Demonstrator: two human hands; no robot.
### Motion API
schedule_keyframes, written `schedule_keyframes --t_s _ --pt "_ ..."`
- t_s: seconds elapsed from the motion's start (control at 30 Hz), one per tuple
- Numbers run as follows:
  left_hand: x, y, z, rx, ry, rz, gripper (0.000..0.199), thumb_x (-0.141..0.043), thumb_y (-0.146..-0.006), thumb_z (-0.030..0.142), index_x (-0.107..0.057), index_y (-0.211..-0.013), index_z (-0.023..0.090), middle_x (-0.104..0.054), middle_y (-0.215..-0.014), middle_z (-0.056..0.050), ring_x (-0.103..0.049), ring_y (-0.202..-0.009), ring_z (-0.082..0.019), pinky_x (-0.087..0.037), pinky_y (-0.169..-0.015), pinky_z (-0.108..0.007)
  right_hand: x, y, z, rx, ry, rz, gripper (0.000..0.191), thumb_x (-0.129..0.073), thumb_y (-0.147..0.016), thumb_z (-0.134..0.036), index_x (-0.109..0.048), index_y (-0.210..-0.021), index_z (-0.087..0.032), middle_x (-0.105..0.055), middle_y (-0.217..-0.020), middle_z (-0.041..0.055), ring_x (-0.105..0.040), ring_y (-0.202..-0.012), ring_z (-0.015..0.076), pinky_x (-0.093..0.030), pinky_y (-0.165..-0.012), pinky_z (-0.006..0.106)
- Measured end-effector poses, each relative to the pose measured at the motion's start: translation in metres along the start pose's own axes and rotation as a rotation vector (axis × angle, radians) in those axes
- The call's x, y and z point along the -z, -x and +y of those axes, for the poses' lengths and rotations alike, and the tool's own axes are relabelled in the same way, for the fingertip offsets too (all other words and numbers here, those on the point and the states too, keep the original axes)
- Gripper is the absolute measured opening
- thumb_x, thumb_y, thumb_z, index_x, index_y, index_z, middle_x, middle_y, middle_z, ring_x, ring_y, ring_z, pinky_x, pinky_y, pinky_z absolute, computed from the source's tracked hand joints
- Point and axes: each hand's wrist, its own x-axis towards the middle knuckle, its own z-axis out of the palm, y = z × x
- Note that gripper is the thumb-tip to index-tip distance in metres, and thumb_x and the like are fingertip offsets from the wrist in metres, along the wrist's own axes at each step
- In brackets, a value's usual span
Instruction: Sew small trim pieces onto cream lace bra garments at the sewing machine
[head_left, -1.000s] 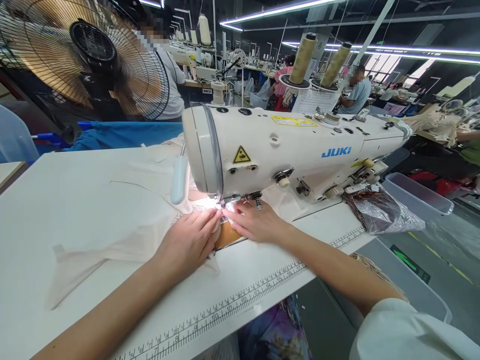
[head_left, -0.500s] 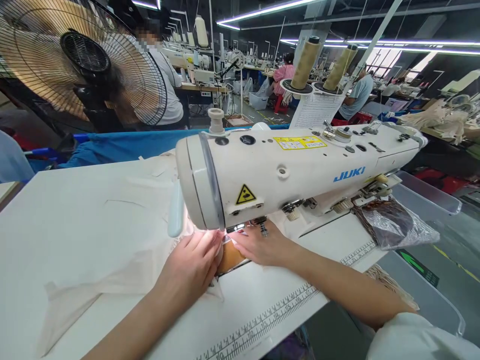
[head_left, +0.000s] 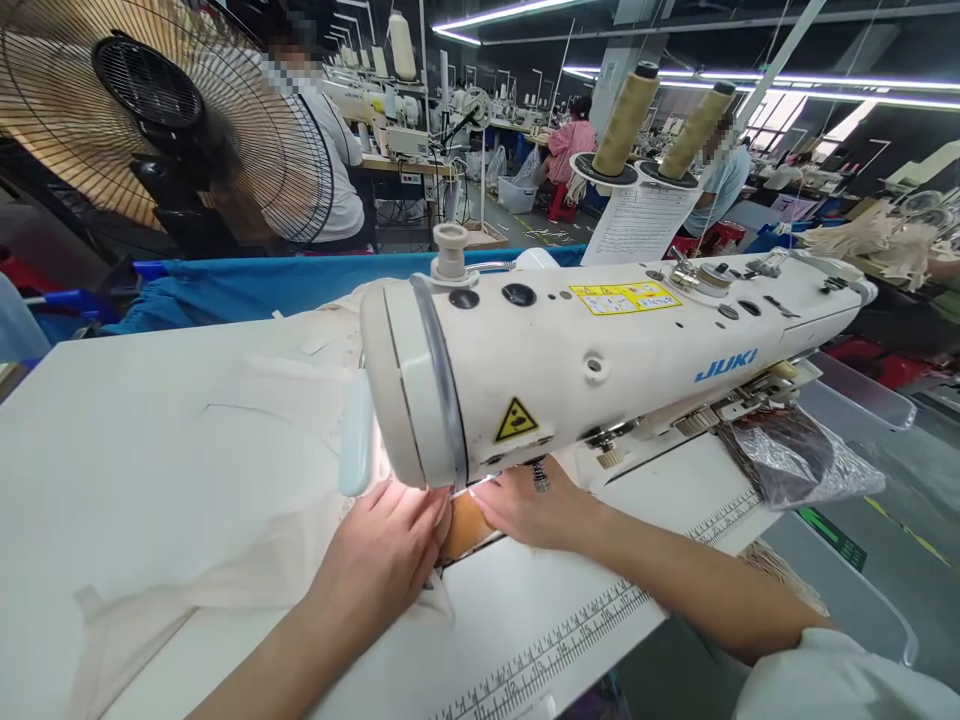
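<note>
A white sewing machine [head_left: 480,370] stands over the table with its lamp shining at the needle area. Thin pale fabric [head_left: 255,560] spreads leftward from under the machine head. My left hand [head_left: 394,545] lies to the left of the needle area, its fingers closed together on the fabric. On the other side my right hand [head_left: 532,505] reaches beneath the head and grips the fabric edge, with some fingertips hidden by the machine. An orange-brown plate [head_left: 463,525] shows between both hands. The needle itself is hidden.
A light-blue lever-like part [head_left: 355,435] hangs beside the machine head. A printed ruler [head_left: 570,640] runs along the table's front edge. At right lies a plastic bag [head_left: 806,455] with brown contents. Two thread cones [head_left: 626,120] rise behind; a large fan [head_left: 150,110] stands at left.
The view has shifted slightly, so the machine appears lower and further right. Both hands stay at the needle area, with only slight movement against the fabric.
</note>
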Motion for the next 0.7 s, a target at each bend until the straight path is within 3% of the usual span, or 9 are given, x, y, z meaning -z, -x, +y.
schedule_keyframes --t_s 0.2,0.33,0.47,0.57,0.63,0.7 --pt "-0.002 0.004 -0.004 0.025 0.042 -0.058 0.032 -0.037 -0.093 0.01 -0.063 -0.11 0.017 -0.067 -0.087 -0.006 -0.056 -0.064 -0.019 -0.037 -0.058 -0.034 0.007 -0.004 0.002 -0.026 -0.14 -0.136 0.033 -0.038 -0.102 -0.023 -0.066 -0.12 -0.025 -0.065 -0.096 0.0064 -0.052 -0.07 0.017 -0.032 -0.051 0.032" --pt "-0.002 0.004 -0.009 0.017 0.016 -0.042 0.032 -0.037 -0.094 0.011 -0.061 -0.115 0.016 -0.062 -0.076 -0.003 -0.053 -0.057 -0.019 -0.038 -0.056 -0.035 0.006 -0.003 0.005 -0.021 -0.203 -0.119 0.033 -0.039 -0.101 -0.021 -0.064 -0.121 -0.025 -0.068 -0.109 0.0075 -0.055 -0.077 0.0173 -0.04 -0.06 0.034" --pt "0.008 0.003 -0.002 0.021 0.045 -0.049 0.035 -0.037 -0.096 0.012 -0.056 -0.124 0.015 -0.068 -0.091 -0.007 -0.062 -0.074 -0.02 -0.047 -0.065 -0.034 -0.001 0.001 0.008 -0.056 -0.215 -0.015 0.029 -0.043 -0.101 -0.025 -0.064 -0.121 -0.024 -0.07 -0.112 0.0072 -0.06 -0.1 0.0223 -0.046 -0.079 0.037" --pt "0.016 0.008 0.015 0.056 0.025 -0.038 0.036 -0.041 -0.099 0.022 -0.053 -0.132 0.012 -0.07 -0.109 -0.013 -0.066 -0.091 -0.026 -0.053 -0.07 -0.037 -0.003 0.006 0.008 -0.1 -0.223 0.043 0.038 -0.052 -0.098 -0.047 -0.063 -0.123 -0.02 -0.072 -0.1 0.0096 -0.061 -0.099 0.0264 -0.047 -0.085 0.041" --pt "0.018 0.015 0.023 0.111 -0.028 -0.057 0.04 -0.043 -0.099 0.026 -0.051 -0.136 0.012 -0.069 -0.115 -0.015 -0.068 -0.088 -0.026 -0.051 -0.057 -0.034 -0.003 0.01 0.008 -0.124 -0.219 -0.007 0.048 -0.056 -0.095 -0.054 -0.061 -0.127 -0.018 -0.073 -0.098 0.0111 -0.063 -0.09 0.0253 -0.048 -0.079 0.039" --pt "0.018 0.02 0.02 0.193 -0.065 -0.134 0.042 -0.039 -0.096 0.018 -0.052 -0.136 0.016 -0.07 -0.119 -0.013 -0.066 -0.068 -0.019 -0.037 -0.039 -0.031 -0.006 0.011 0.011 -0.165 -0.214 -0.104 0.038 -0.056 -0.097 -0.039 -0.061 -0.129 -0.019 -0.073 -0.092 0.0096 -0.063 -0.078 0.0208 -0.046 -0.069 0.034"
